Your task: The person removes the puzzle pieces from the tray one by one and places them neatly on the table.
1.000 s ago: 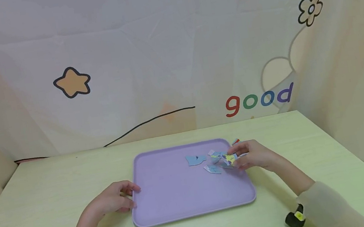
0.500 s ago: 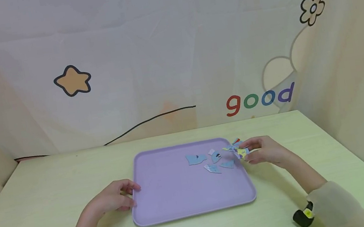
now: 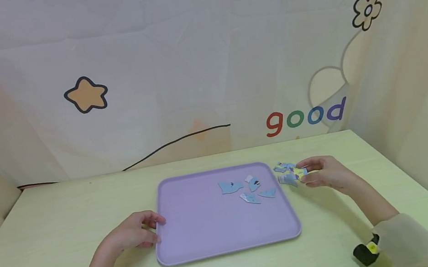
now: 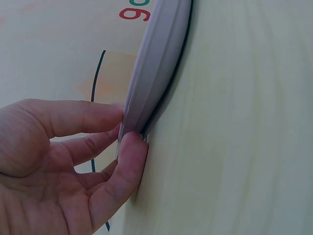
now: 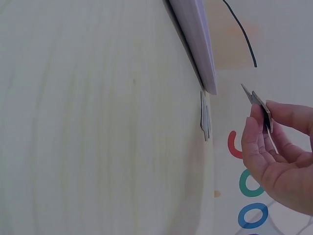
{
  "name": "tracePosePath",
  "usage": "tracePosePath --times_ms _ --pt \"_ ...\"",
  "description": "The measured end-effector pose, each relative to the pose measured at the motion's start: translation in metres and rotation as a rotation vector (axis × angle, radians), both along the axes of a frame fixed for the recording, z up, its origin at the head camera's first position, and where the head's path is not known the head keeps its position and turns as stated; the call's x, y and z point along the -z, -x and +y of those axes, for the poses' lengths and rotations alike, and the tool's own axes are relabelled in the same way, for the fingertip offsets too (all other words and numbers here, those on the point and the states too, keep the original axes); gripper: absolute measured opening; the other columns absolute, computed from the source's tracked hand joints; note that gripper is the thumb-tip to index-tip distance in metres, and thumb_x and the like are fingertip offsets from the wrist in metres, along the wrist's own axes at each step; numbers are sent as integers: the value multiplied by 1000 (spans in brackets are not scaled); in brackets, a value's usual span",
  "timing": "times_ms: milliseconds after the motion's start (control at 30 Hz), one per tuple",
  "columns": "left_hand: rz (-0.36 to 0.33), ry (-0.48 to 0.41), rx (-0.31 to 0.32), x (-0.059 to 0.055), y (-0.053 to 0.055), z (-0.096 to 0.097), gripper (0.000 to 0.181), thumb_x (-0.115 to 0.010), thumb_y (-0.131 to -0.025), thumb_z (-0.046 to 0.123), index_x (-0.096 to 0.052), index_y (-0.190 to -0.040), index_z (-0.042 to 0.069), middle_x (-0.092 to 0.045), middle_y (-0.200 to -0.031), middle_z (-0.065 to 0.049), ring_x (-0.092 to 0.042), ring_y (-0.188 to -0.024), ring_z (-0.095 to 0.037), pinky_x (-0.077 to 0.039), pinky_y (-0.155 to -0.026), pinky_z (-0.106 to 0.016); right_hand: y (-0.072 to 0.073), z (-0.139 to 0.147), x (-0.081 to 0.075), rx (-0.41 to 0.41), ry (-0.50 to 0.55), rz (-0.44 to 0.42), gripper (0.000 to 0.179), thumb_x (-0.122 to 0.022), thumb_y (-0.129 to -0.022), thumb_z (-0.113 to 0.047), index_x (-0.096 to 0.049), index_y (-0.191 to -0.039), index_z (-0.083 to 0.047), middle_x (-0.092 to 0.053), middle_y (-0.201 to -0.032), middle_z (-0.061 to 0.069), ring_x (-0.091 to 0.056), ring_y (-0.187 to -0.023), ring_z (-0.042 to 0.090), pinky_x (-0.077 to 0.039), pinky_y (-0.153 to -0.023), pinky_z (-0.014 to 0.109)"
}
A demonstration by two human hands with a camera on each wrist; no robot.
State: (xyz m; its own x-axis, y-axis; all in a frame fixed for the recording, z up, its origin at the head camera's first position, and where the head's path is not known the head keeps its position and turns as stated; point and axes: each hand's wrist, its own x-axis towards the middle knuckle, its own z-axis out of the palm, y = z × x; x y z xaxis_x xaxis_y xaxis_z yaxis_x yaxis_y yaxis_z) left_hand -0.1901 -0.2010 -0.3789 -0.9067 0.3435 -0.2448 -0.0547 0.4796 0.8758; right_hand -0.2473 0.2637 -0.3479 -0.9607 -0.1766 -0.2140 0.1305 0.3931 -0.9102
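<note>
My left hand (image 3: 135, 230) pinches the left edge of the purple tray (image 3: 212, 230), its fingertips set on both sides of the rim. The tray lies on the pale table (image 3: 84, 208). My right hand (image 3: 326, 174), fingers bent and drawn close to the thumb, pinches a few printed cardboard pieces (image 3: 300, 172) just beyond the tray's right edge, raised above the table. More flat pieces (image 5: 205, 117) lie on the table just beside the tray, below that hand; I cannot tell how many I hold. Blue pieces (image 3: 231, 187) lie apart from one another in the tray's far right part.
</note>
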Motion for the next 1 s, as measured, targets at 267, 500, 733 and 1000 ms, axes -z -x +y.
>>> tracePosePath --times_ms 267,500,733,1000 --pt "-2 8 -4 -1 -1 0 36 -66 -72 -3 -56 -107 -4 -45 -91 -9 -46 -82 -20 -49 -64 -32 5 13 5 38 3 6 51 -64 -81 0 -41 -124 12 -50 -101 12 -55 -81 12 -52 -75 29" --pt "-8 5 -6 0 0 0 36 -67 -73 -3 -56 -107 -4 -45 -90 -8 -46 -82 -20 -49 -64 -32 12 22 10 99 -24 -8 50 -64 -82 -2 -42 -124 11 -50 -100 12 -55 -79 11 -52 -71 26" --pt "-18 15 -20 -1 0 1 36 -67 -73 -4 -56 -107 -4 -45 -92 -9 -46 -83 -20 -50 -66 -33 18 28 12 126 41 -36 47 -60 -82 2 -41 -123 14 -51 -90 6 -57 -71 8 -52 -67 23" --pt "-19 14 -22 0 0 1 36 -67 -73 -4 -56 -107 -4 -45 -92 -9 -46 -85 -20 -51 -67 -33 23 29 14 158 62 -55 46 -63 -81 2 -43 -120 14 -50 -87 4 -58 -67 7 -52 -65 23"
